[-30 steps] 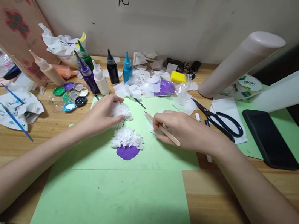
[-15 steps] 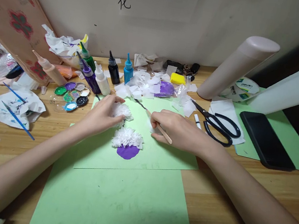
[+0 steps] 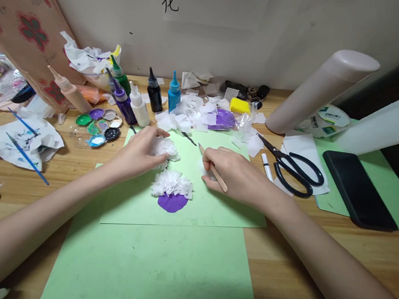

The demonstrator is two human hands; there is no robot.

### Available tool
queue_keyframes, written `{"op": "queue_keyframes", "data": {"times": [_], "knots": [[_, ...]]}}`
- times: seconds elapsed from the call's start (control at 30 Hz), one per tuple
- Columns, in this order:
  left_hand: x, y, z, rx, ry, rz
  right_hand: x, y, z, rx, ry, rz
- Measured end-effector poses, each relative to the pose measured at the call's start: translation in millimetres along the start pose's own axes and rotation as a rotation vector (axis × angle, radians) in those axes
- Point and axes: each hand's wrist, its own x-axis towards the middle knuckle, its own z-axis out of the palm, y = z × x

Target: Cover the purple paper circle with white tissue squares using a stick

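Note:
My right hand (image 3: pixel 224 171), fingers closed in a pinch, grips a light wooden pencil (image 3: pixel 220 177) over the upper green paper (image 3: pixel 222 199). The pencil's tip is close to a dark stroke (image 3: pixel 188 138) near the paper's far edge. Something whitish shows partly beneath this hand; I cannot make it out. My left hand (image 3: pixel 144 150) lies with thumb and fingers apart around a ruffled white paper flower (image 3: pixel 169 149), which it partly covers. Nearer me, a second ruffled white cluster (image 3: pixel 173 184) covers the far half of a purple disc (image 3: pixel 172 203).
Paint bottles (image 3: pixel 126 104) and a paint palette (image 3: pixel 105 128) stand at the back left. White paper scraps (image 3: pixel 189 109) lie behind the sheet. To the right are black-handled scissors (image 3: pixel 295 173), a phone (image 3: pixel 361 189) and a tall pinkish bottle (image 3: pixel 319 95). Blue brushes (image 3: pixel 29 162) lie left.
The pencil's tip has moved slightly right, away from the dark stroke, and my right hand still grips it. My left hand stays at the white flower. The whole view has shifted slightly.

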Motion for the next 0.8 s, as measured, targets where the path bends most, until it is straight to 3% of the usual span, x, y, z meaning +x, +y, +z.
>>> {"op": "queue_keyframes", "data": {"times": [0.27, 0.57, 0.8], "knots": [[0, 0, -0.6, 0.005, -0.001, 0.013, 2, 1, 7, 0.017, 0.044, -0.028], [-2, 1, -1.1, 0.004, -0.017, 0.004, -2, 10, -17, -0.008, 0.081, 0.093], [-1, 3, -1.9, 0.018, -0.020, -0.004, 1, 14, -7, 0.045, 0.052, 0.089]]}}
